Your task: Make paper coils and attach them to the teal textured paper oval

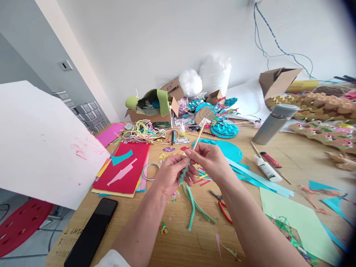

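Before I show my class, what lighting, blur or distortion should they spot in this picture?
Head view: bright, soft light, with little detail in the large puffy white bundle; head view: the tall grey metal flask leans, likely wide-angle distortion; head view: blurred dark shading at the right-hand corners; head view: left hand and right hand look fairly clear.

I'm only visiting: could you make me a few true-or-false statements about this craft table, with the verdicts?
1. The left hand holds a green fuzzy coil. True.
2. The right hand holds the phone. False: it holds a pale stick; the phone lies on the table.
3. A pink cutout lies on red paper. True.
4. The grey flask stands left of both hands. False: it stands to their right.
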A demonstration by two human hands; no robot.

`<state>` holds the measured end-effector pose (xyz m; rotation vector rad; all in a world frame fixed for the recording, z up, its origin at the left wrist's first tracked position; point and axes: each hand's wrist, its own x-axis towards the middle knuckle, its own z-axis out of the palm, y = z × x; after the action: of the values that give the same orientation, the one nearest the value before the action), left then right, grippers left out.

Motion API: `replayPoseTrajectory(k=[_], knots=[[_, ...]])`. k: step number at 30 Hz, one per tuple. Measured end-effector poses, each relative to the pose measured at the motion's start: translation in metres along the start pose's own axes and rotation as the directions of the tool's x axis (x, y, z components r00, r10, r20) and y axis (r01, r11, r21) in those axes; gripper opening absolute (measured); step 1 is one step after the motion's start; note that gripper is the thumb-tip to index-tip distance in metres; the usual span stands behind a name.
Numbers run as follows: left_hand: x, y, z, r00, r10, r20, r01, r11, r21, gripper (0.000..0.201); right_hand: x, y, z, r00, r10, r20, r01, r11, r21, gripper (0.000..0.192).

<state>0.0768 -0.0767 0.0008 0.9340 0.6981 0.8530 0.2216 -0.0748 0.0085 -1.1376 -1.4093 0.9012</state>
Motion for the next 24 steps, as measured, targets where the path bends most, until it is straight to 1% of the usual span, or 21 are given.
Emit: replayPoseTrajectory(k=[3,5,7,11,15,19,24], knots=[[0.0,0.001,-0.004,0.995,-0.044,0.09,0.048,0.998,-0.04,0.033,0.003,0.002,-0.004,0.994,0.107,0.011,-0.107,0.98,0.165,0.045],[0.0,0.003,-0.007,0.99,-0.058,0.128,0.068,0.995,-0.075,0.035,0.006,0.004,-0.007,0.991,0.118,-0.06,-0.101,0.967,0.234,0.044],[0.0,0.005,-0.01,0.99,-0.048,0.133,0.06,0.994,-0.088,0.037,0.008,0.006,-0.011,0.983,0.116,-0.142,-0.073,0.958,0.276,0.043],[-0.001,0.011,-0.014,0.998,0.014,0.059,-0.013,1.0,-0.011,0.039,0.011,0.008,-0.017,0.964,0.117,-0.239,-0.039,0.951,0.308,0.044],[-0.003,0.016,-0.013,0.998,0.066,0.003,-0.066,0.995,0.069,0.039,0.01,0.008,-0.019,0.94,0.067,-0.335,0.033,0.958,0.284,0.048],[-0.003,0.013,-0.01,0.989,0.139,-0.051,-0.134,0.987,0.085,0.031,0.009,0.008,-0.018,0.928,0.012,-0.374,0.082,0.969,0.235,0.046],[-0.002,0.008,-0.008,0.969,0.224,-0.109,-0.212,0.971,0.106,0.023,0.003,0.002,-0.015,0.915,-0.015,-0.403,0.108,0.972,0.209,0.045]])
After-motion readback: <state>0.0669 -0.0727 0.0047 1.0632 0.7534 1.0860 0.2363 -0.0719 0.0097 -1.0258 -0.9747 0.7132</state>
